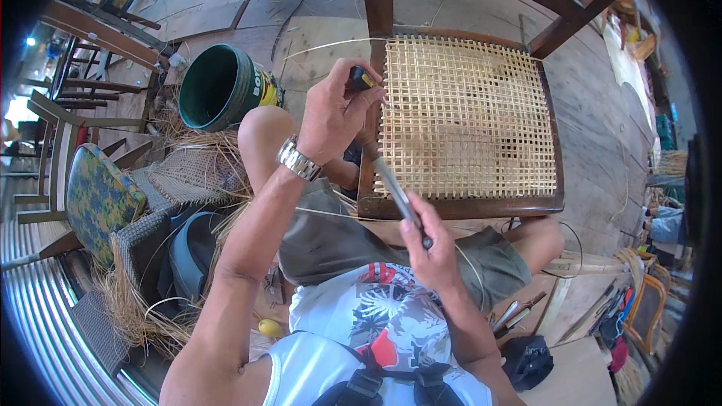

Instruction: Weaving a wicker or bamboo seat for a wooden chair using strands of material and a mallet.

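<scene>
A woven cane seat panel [466,116] fills the dark wooden chair frame [466,209] in front of me. My left hand [336,109], a metal watch on its wrist, is closed round a black-and-yellow tool handle [362,77] at the panel's left edge; the tool's tip is hidden. Lower down, my right hand [432,244] grips a slim grey-shafted tool [398,194] slanting up to the left frame rail. Its dark far end is blurred, so its kind is unclear. Loose cane strands [335,43] stick out from the seat's left side.
A green bucket [218,89] lies tipped left of my knee. Below it are heaped cane fibres [120,286] and a camouflage-patterned chair seat [101,199]. A dark cap [528,361] and several hand tools [517,314] lie at lower right. A yellow fruit-like object [270,328] sits beside my left arm.
</scene>
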Available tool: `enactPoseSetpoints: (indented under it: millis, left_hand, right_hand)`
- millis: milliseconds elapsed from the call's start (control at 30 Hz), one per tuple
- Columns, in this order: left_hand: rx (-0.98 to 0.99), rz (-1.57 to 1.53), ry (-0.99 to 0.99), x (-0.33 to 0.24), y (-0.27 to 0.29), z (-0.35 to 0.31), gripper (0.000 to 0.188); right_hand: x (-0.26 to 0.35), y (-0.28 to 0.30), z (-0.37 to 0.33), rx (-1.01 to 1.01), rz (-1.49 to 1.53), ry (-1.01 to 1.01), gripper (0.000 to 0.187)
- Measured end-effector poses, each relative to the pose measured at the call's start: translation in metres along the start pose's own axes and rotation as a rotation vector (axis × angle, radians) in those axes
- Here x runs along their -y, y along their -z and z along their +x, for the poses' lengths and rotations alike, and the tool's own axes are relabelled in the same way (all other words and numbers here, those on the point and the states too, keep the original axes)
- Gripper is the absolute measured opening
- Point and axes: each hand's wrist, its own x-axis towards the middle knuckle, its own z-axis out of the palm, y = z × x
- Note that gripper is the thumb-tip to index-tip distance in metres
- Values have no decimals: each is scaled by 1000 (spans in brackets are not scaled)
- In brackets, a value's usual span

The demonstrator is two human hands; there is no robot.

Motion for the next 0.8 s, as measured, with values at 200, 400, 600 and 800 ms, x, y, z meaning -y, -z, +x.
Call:
enactPoseSetpoints:
  millis: [200,400,600,800]
  left_hand:
    - [83,134,-43,5,-6,9,26]
    - [49,103,-31,-2,3,15,24]
    - [91,143,-57,7,-9,24,26]
    - [32,128,-51,3,5,32,20]
  right_hand:
    - [-5,11,17,138,25,-29,44]
    - [-1,4,12,52,-16,11,44]
    - [-7,1,32,14,-12,-13,46]
    - [-2,-15,22,75,-52,130,46]
